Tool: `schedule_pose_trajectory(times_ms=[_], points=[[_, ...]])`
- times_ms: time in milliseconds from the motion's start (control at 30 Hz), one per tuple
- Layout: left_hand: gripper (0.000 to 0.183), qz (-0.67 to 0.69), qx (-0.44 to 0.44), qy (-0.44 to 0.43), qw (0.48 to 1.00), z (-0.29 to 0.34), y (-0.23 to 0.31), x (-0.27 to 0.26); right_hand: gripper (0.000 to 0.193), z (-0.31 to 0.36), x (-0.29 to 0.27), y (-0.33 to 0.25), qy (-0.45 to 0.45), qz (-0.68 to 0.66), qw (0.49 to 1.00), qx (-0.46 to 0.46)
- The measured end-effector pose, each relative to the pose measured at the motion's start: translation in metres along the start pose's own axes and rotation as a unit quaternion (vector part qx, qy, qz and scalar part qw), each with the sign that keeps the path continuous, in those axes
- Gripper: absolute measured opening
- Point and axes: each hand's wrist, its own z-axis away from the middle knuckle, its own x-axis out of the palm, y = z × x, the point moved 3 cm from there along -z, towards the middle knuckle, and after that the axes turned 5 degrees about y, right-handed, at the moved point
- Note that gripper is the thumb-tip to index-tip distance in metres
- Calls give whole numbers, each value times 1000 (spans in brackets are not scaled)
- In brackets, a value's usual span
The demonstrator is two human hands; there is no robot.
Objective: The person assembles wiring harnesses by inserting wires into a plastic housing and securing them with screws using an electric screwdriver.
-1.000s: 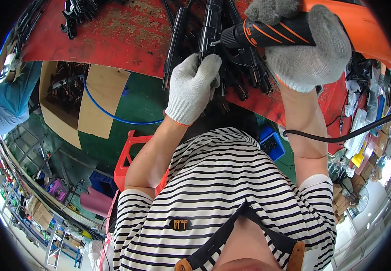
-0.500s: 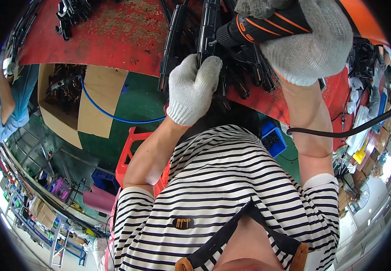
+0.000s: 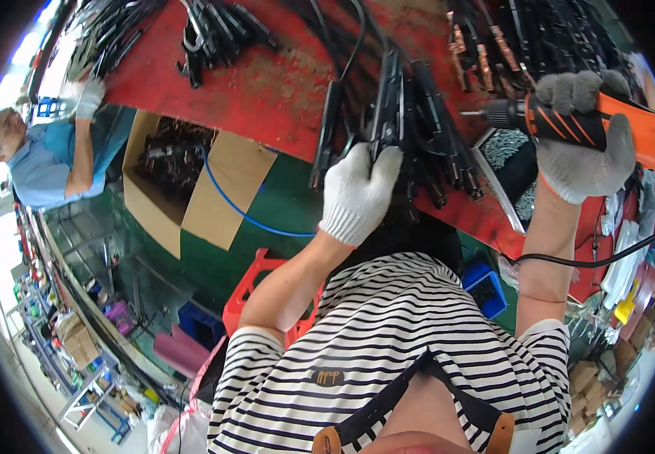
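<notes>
My right hand (image 3: 584,163), in a grey-white work glove, grips an orange and black electric screwdriver (image 3: 569,125). Its bit points left, clear of any part, above a tray of screws (image 3: 520,166). My left hand (image 3: 361,189), gloved too, is closed on the near end of a long black metal-like part (image 3: 388,102); the fingertips are partly hidden behind it. More long black parts (image 3: 437,125) lie bunched just right of that hand, and another (image 3: 327,129) lies to its left.
Further bundles of dark parts (image 3: 217,30) lie on the red table (image 3: 282,91), some with copper-coloured strips (image 3: 482,57). A cardboard box (image 3: 153,204) of parts stands beyond the table edge. A black cord (image 3: 592,261) crosses my right forearm. Another person (image 3: 55,163) works at far left.
The screwdriver has drawn away from the black part and moved right, over the screw tray. My left hand remains at the part's near end. The view has shifted, showing more of the table.
</notes>
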Motion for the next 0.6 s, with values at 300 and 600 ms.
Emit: schedule_pose_trajectory(times_ms=[300, 600], points=[[37, -261, 82, 35, 961, 20, -2, -24, 27, 92, -209, -105, 412, 469, 778, 77], [35, -130, 164, 43, 977, -42, 57, -34, 81, 234, -381, -151, 332, 850, 381, 149]])
